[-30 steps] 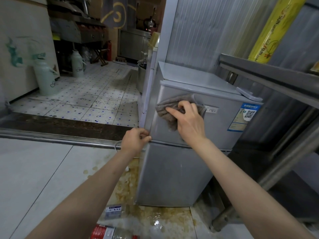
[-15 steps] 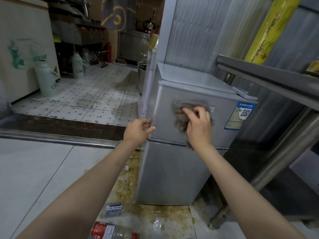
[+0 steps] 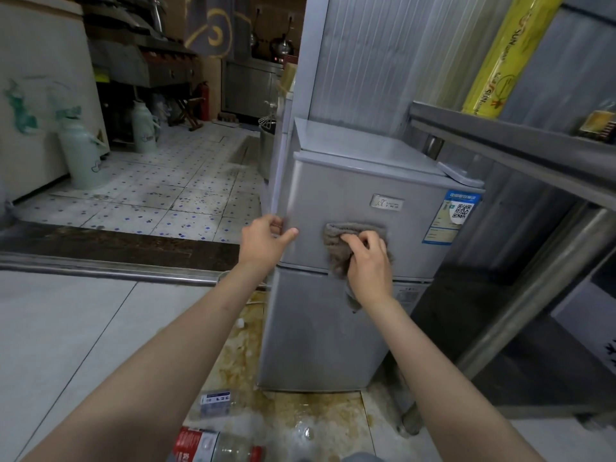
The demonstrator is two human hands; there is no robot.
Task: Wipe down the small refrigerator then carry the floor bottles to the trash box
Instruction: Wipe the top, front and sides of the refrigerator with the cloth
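A small silver two-door refrigerator (image 3: 320, 328) stands on the floor ahead. My right hand (image 3: 368, 266) presses a grey-brown cloth (image 3: 336, 248) against the lower part of its upper door. My left hand (image 3: 265, 240) grips the left edge of that door, thumb on the front. Two plastic bottles lie on the wet, stained floor in front of the fridge: a clear one with a white label (image 3: 216, 401) and one with a red label (image 3: 213, 446) at the bottom edge of the view.
A steel shelf rack (image 3: 520, 141) with a yellow film roll (image 3: 503, 58) stands right of the fridge. A metal door threshold (image 3: 100, 266) crosses the floor at left; beyond it are a tiled kitchen floor and two pale green flasks (image 3: 81, 155).
My right hand has dragged the cloth down the upper door from near its top to near its bottom edge. My left hand stays on the door's left edge.
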